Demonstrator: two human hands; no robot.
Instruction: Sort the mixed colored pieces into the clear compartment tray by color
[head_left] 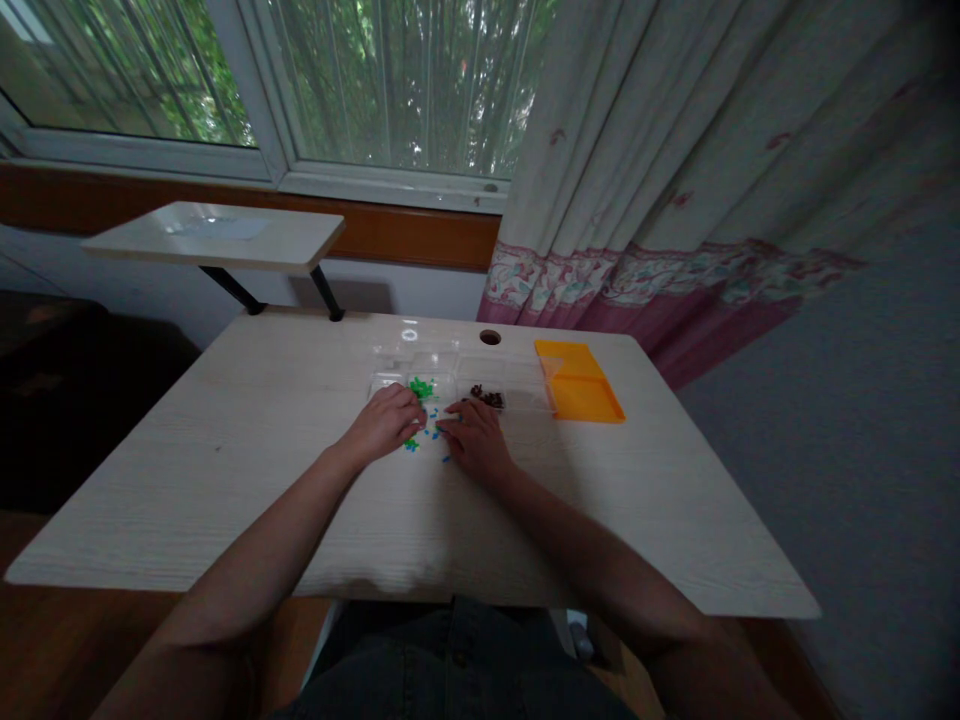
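Small blue pieces (435,434) lie scattered on the table between my two hands. My left hand (391,418) is bent over green and blue pieces (411,444), its fingers curled together; whatever is at their tips is too small to name. My right hand (476,432) reaches in from the other side, fingers apart, its tips at the blue pieces. Just beyond the hands sits a clear divided tray (525,372). One compartment holds a heap of green pieces (421,387), another dark brown pieces (487,397).
An orange tray or lid (581,382) lies right of the clear tray. Behind it is a round hole (490,338) in the pale wooden table (247,450). A raised shelf (225,238) stands at the back left. Curtains (645,200) hang behind the right side.
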